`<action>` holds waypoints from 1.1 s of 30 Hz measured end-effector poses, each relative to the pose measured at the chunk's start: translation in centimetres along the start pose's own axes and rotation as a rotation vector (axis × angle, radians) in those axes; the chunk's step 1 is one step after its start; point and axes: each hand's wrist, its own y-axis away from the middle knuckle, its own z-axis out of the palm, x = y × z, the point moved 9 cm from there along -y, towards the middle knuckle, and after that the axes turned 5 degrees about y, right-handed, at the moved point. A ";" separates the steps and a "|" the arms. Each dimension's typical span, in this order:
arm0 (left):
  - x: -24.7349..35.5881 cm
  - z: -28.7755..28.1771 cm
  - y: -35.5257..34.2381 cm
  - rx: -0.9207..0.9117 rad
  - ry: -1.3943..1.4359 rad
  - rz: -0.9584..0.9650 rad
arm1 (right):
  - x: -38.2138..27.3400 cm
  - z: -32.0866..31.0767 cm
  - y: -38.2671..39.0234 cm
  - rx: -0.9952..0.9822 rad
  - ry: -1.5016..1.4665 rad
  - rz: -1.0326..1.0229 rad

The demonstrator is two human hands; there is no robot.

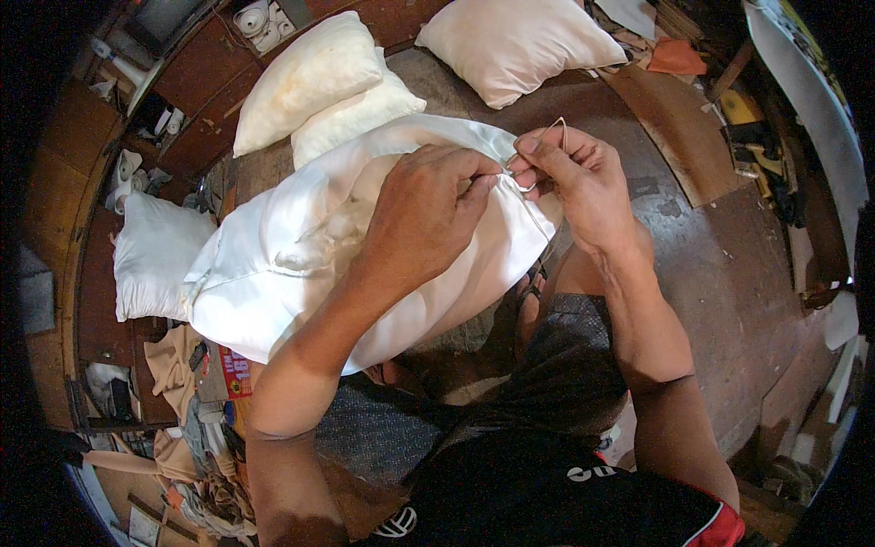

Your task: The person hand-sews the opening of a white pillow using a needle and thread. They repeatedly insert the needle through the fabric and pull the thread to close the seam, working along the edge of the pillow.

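A person's left hand (428, 205) pinches the far right edge of a white cushion (447, 296), spread beneath and leftward of both hands; just beside, the right hand (583, 182) pinches looped thread (564, 135).

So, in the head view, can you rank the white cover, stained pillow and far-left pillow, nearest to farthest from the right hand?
1. White cover: at the right hand itself.
2. Stained pillow: ahead and left.
3. Far-left pillow: farthest, well left.
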 end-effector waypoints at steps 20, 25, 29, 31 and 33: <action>0.1 0.0 0.3 0.121 0.029 0.102 | 1.7 0.1 -0.1 -0.017 -0.172 0.147; 0.0 0.0 0.5 0.093 0.068 0.072 | 1.4 0.5 -0.1 -0.060 -0.233 0.137; 0.0 0.0 0.6 0.103 0.063 0.103 | 1.5 0.4 0.0 -0.090 -0.248 0.137; 0.0 0.0 0.7 0.114 0.061 0.116 | 1.4 0.5 0.0 -0.109 -0.243 0.133; -0.2 -0.1 0.8 0.140 0.061 0.139 | 1.4 0.7 0.1 -0.139 -0.236 0.124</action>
